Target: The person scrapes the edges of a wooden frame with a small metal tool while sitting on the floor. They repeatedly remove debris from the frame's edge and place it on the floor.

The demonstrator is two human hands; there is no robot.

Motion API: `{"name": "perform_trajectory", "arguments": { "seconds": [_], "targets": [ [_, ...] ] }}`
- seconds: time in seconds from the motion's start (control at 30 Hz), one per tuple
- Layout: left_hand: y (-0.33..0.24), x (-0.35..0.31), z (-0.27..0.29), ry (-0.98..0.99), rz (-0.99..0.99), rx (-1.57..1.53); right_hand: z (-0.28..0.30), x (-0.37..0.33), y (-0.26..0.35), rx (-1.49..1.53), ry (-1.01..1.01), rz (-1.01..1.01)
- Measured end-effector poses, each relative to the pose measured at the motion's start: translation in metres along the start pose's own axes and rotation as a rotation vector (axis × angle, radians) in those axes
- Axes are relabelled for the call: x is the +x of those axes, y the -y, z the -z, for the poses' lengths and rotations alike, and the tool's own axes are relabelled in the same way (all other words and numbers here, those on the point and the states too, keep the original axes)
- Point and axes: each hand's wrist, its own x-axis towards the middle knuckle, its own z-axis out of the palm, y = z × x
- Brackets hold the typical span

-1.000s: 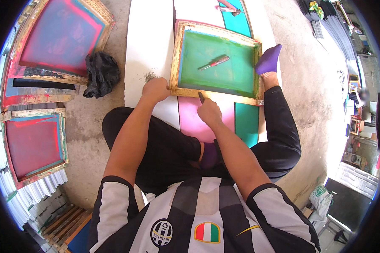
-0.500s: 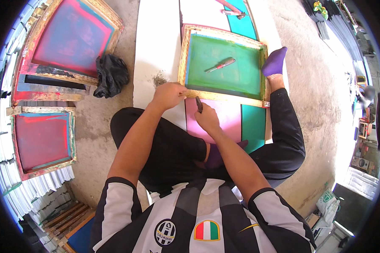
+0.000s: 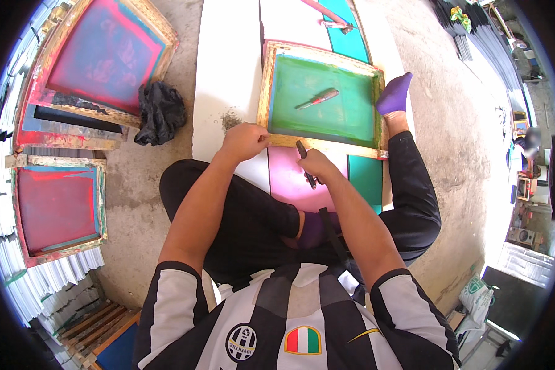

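Note:
A wooden screen-printing frame point(image 3: 317, 143) with green mesh lies in front of me, and a screwdriver point(image 3: 317, 98) with a reddish handle rests on the mesh. At the frame's near left corner is my left hand point(image 3: 245, 143), its fingers closed. Whether they pinch the wood or something small is hidden. My right hand point(image 3: 319, 165) is closed around dark pliers point(image 3: 301, 150), just off the frame's near edge, over a pink panel point(image 3: 283, 176). The jaws point toward the frame and the handles show below the hand.
My purple-socked foot point(image 3: 393, 95) is against the frame's right side. A hammer point(image 3: 332, 13) lies on the panels beyond. More screen frames point(image 3: 102, 197) stand at the left, near a black plastic bag point(image 3: 160, 114). White stacked sheets line the far left.
My right hand has moved slightly right with the pliers, whose handles now show below it. The left hand stays at the frame's corner. The whole view has shifted slightly.

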Motion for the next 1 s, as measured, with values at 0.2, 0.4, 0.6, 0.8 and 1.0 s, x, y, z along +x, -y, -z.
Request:
{"name": "perform_trajectory", "arguments": {
  "seconds": [0.2, 0.4, 0.6, 0.8, 1.0],
  "targets": [
    [0.006, 0.002, 0.000, -0.029, -0.008, -0.020, 0.004, 0.004, 0.017, -0.046, 0.019, -0.086],
    [0.004, 0.008, 0.000, -0.003, 0.006, -0.040, -0.002, -0.008, 0.025, -0.037, -0.065, -0.136],
    [-0.001, 0.011, 0.003, 0.008, 0.036, -0.082, -0.010, -0.023, 0.044, -0.149, -0.183, -0.228],
    [-0.002, 0.015, 0.005, 0.000, 0.052, -0.099, -0.031, -0.024, 0.034, -0.169, -0.332, -0.164],
    [0.007, 0.012, -0.003, 0.012, 0.061, -0.082, -0.041, -0.017, 0.013, -0.100, -0.377, -0.038]
  ]
}}
